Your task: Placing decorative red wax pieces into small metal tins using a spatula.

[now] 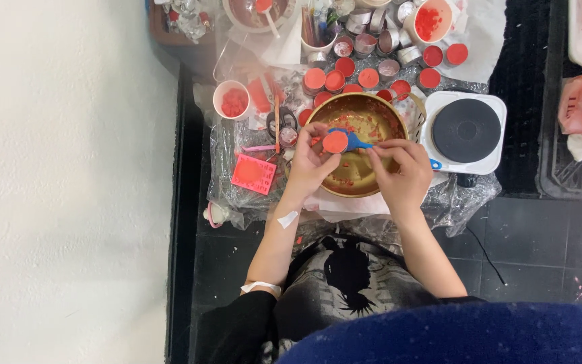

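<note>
My left hand holds a small round tin filled with red wax over a brass bowl. My right hand grips a blue spoon, its tip touching the tin. The bowl holds smears and bits of red wax. Both hands hover just above the bowl's near half.
A white electric hot plate sits right of the bowl. Several red-filled tins and empty metal tins lie behind it. A white cup of red wax and a pink silicone mould lie left. Plastic sheeting covers the dark floor.
</note>
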